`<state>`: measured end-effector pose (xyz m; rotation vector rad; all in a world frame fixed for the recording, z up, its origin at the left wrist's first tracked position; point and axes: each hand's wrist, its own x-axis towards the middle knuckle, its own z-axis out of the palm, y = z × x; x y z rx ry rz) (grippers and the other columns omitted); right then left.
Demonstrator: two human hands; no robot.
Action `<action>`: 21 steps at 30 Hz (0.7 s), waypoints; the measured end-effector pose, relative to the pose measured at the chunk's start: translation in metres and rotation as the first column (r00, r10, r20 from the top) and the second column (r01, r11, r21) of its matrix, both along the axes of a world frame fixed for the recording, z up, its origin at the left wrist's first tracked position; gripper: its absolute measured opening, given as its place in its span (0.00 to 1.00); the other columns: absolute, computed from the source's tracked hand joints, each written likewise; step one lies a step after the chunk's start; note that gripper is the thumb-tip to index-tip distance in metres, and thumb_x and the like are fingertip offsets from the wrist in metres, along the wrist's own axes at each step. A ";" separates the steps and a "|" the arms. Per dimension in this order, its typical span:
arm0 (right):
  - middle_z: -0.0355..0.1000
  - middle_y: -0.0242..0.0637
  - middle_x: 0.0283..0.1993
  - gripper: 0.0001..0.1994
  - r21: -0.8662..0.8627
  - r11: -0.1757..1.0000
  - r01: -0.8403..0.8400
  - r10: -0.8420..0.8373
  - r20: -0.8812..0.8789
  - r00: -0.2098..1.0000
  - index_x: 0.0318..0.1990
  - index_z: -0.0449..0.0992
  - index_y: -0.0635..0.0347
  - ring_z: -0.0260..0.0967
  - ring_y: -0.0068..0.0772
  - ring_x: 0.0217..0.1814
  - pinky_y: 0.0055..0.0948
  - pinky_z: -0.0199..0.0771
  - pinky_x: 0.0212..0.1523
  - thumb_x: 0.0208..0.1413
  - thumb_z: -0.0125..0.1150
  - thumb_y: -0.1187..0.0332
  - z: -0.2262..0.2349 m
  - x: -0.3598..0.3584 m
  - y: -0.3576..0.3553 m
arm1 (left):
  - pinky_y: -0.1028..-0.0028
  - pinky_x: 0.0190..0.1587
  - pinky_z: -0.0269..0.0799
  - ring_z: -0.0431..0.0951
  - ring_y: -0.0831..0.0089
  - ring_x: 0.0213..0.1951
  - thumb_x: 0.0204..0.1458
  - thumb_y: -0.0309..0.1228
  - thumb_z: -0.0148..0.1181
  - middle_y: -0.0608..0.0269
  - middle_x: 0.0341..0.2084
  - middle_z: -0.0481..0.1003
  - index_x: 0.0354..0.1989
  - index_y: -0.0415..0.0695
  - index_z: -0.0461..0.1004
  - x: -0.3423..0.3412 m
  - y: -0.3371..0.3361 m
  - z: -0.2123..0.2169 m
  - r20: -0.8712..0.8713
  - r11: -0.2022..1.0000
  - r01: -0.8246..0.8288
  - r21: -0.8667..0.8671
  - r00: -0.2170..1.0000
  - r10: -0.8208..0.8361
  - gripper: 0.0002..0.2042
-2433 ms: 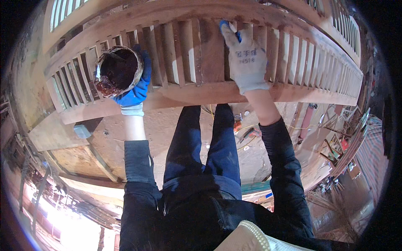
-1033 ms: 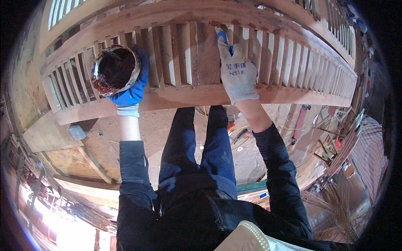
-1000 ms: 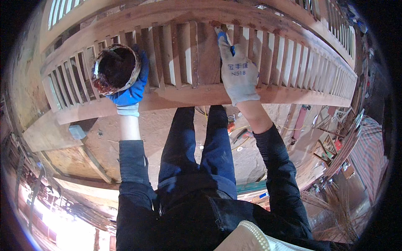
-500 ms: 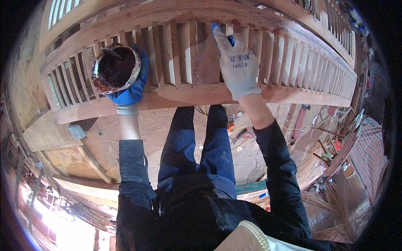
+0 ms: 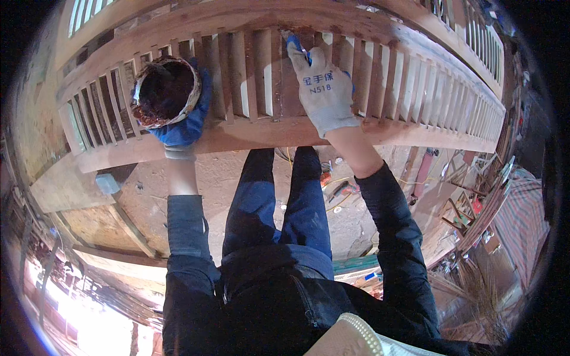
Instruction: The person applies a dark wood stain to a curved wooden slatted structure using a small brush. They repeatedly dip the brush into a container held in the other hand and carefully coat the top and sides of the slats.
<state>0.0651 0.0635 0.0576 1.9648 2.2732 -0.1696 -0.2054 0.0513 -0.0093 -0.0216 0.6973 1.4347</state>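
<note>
The right hand (image 5: 323, 89), in a white and blue work glove, is closed around something thin at the far end of a slat; it looks like a brush, mostly hidden by the fingers. The left hand (image 5: 181, 121), in a blue glove, cups a small round bowl (image 5: 164, 92) of dark red-brown stain from below, at the left against the wooden slatted railing (image 5: 249, 127). The slats around the right hand look darker and reddish, as does the far rail; those further right remain pale, so much seems left to coat.
</note>
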 end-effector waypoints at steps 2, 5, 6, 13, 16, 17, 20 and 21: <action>0.71 0.41 0.50 0.28 -0.062 0.998 0.028 -0.032 -0.069 0.997 0.63 0.64 0.39 0.76 0.44 0.40 0.40 0.78 0.37 0.53 0.53 0.71 0.017 0.000 0.003 | 0.38 0.63 0.54 0.59 0.50 0.64 0.55 0.62 0.41 0.55 0.64 0.59 0.65 0.56 0.58 -0.006 -0.001 -0.004 -0.227 0.986 -0.087 -0.144 0.972 0.052 0.33; 0.75 0.40 0.39 0.18 0.192 0.976 0.103 -0.034 -0.330 0.943 0.54 0.74 0.50 0.77 0.36 0.37 0.32 0.77 0.35 0.55 0.55 0.64 -0.005 0.024 0.006 | 0.37 0.62 0.54 0.59 0.49 0.64 0.54 0.62 0.41 0.55 0.64 0.59 0.65 0.56 0.59 -0.021 -0.006 -0.023 0.025 0.997 -0.053 -0.049 0.998 0.054 0.33; 0.75 0.39 0.36 0.16 0.041 0.975 0.219 -0.167 -0.516 0.840 0.52 0.75 0.51 0.76 0.35 0.35 0.31 0.76 0.34 0.56 0.55 0.62 -0.008 0.034 0.012 | 0.37 0.62 0.54 0.59 0.49 0.64 0.54 0.62 0.42 0.55 0.64 0.59 0.64 0.56 0.59 -0.023 -0.008 -0.023 0.190 0.999 -0.018 0.037 0.982 0.010 0.33; 0.74 0.31 0.24 0.19 -0.523 0.813 0.254 -0.581 -0.703 0.410 0.43 0.79 0.58 0.68 0.21 0.24 0.23 0.67 0.25 0.58 0.55 0.52 -0.007 0.051 0.044 | 0.33 0.61 0.52 0.57 0.46 0.64 0.51 0.65 0.43 0.54 0.65 0.57 0.64 0.60 0.60 -0.014 -0.002 -0.007 0.348 0.999 -0.009 0.054 0.937 -0.011 0.35; 0.73 0.31 0.24 0.19 -0.440 0.839 0.320 -0.541 -0.736 0.406 0.41 0.79 0.58 0.70 0.22 0.25 0.24 0.69 0.26 0.58 0.54 0.51 -0.003 0.053 0.040 | 0.34 0.61 0.52 0.56 0.46 0.65 0.51 0.66 0.43 0.52 0.65 0.56 0.65 0.59 0.59 -0.013 -0.006 -0.013 0.397 0.984 -0.026 0.176 0.917 -0.047 0.36; 0.73 0.31 0.24 0.19 -0.406 0.858 0.315 -0.510 -0.747 0.426 0.42 0.79 0.57 0.71 0.24 0.26 0.26 0.70 0.27 0.58 0.54 0.51 -0.002 0.054 0.039 | 0.34 0.61 0.52 0.56 0.47 0.65 0.51 0.66 0.43 0.52 0.65 0.55 0.65 0.58 0.59 -0.013 -0.006 -0.014 0.356 0.987 -0.024 0.161 0.934 -0.035 0.36; 0.74 0.34 0.26 0.16 -0.179 0.934 0.309 -0.342 -0.697 0.630 0.45 0.78 0.52 0.74 0.29 0.29 0.29 0.72 0.30 0.59 0.54 0.52 0.003 0.051 0.035 | 0.37 0.62 0.53 0.55 0.49 0.65 0.51 0.65 0.44 0.52 0.66 0.54 0.65 0.57 0.57 -0.014 -0.007 -0.017 0.056 0.999 -0.026 -0.040 0.998 0.028 0.37; 0.74 0.35 0.28 0.16 -0.019 0.960 0.281 -0.238 -0.589 0.773 0.47 0.77 0.50 0.75 0.31 0.31 0.31 0.73 0.31 0.60 0.54 0.53 0.002 0.042 0.033 | 0.37 0.63 0.53 0.55 0.49 0.65 0.51 0.65 0.44 0.52 0.66 0.54 0.65 0.57 0.57 -0.016 -0.006 -0.018 0.006 0.997 -0.035 -0.065 0.999 0.035 0.37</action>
